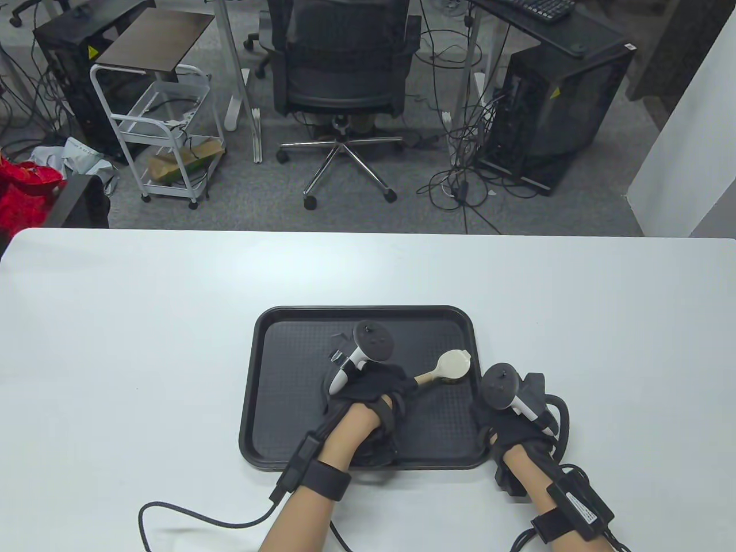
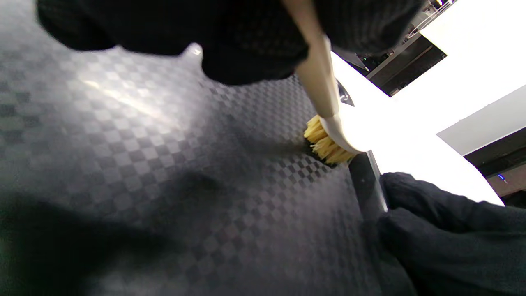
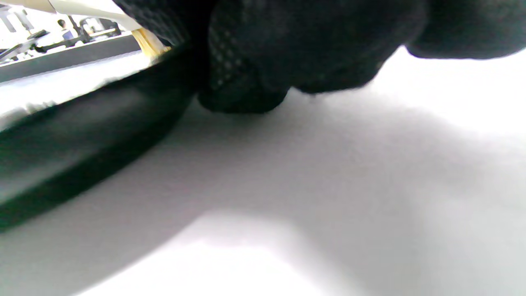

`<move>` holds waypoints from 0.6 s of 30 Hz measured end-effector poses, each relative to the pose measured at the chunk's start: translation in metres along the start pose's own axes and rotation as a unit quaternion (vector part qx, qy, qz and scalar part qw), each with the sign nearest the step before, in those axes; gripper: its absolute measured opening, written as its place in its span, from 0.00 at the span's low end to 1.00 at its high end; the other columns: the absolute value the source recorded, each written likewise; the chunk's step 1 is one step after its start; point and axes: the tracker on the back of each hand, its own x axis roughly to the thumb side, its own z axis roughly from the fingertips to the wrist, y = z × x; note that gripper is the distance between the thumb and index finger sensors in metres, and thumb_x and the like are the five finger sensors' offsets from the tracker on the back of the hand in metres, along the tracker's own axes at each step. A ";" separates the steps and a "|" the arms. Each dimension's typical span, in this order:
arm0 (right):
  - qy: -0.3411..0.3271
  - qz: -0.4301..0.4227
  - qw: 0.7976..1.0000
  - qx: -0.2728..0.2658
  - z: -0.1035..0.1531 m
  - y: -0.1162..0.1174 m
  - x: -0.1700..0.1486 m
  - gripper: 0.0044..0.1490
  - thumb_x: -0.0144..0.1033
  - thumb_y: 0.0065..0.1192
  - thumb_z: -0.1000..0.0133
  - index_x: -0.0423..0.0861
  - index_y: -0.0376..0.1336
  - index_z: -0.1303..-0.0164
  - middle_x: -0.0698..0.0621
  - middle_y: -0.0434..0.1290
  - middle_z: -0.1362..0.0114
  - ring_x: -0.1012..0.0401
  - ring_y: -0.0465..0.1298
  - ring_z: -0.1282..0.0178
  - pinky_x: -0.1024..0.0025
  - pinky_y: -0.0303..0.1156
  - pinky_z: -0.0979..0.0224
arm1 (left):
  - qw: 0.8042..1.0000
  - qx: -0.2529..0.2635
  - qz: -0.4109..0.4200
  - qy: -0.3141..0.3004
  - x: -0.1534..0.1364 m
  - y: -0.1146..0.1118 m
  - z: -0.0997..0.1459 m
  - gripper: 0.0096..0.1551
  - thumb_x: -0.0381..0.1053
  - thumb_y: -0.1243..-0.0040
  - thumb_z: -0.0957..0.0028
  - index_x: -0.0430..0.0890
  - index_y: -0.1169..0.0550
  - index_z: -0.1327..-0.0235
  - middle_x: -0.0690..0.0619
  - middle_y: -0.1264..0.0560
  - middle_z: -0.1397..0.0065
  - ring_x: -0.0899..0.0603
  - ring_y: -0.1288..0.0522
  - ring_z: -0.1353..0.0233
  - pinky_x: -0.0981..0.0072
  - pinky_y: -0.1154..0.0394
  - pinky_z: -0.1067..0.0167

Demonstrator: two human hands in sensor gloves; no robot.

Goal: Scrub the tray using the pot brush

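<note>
Beyond the white table (image 1: 172,322): office chair (image 1: 344,86), white wire cart (image 1: 164,132), two black computer towers, floor cables; on the tabletop only the black tray (image 1: 276,402), nothing obstructing it. Left hand (image 1: 368,391) over tray centre, fingers curled round the wooden handle of the pot brush (image 1: 451,366); brush head lies beyond those fingers, bristles (image 2: 326,144) down on the tray floor against the right rim. Right hand (image 1: 512,420) at the tray's right edge, fingers bent against the rim (image 3: 82,135) and touching the table; whether they actually clamp it cannot be told.
</note>
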 end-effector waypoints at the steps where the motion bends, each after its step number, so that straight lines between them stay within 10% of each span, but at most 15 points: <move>1: 0.000 0.001 1.000 0.000 0.000 0.000 0.000 0.39 0.43 0.58 0.46 0.38 0.53 0.29 0.50 0.82 0.65 0.56 0.80 0.79 0.55 0.78 0.62 | 1.000 -0.004 -0.002 0.004 -0.001 0.000 0.000 0.35 0.62 0.39 0.55 0.44 0.23 0.39 0.51 0.16 0.58 0.46 0.18 0.70 0.44 0.23 0.48; 18: 0.000 0.000 1.000 0.000 0.000 0.000 0.000 0.39 0.43 0.58 0.46 0.38 0.53 0.29 0.50 0.82 0.65 0.56 0.80 0.79 0.55 0.78 0.62 | 0.998 -0.034 -0.011 0.057 -0.037 0.036 0.008 0.35 0.62 0.39 0.55 0.44 0.24 0.39 0.50 0.16 0.58 0.45 0.18 0.70 0.44 0.24 0.47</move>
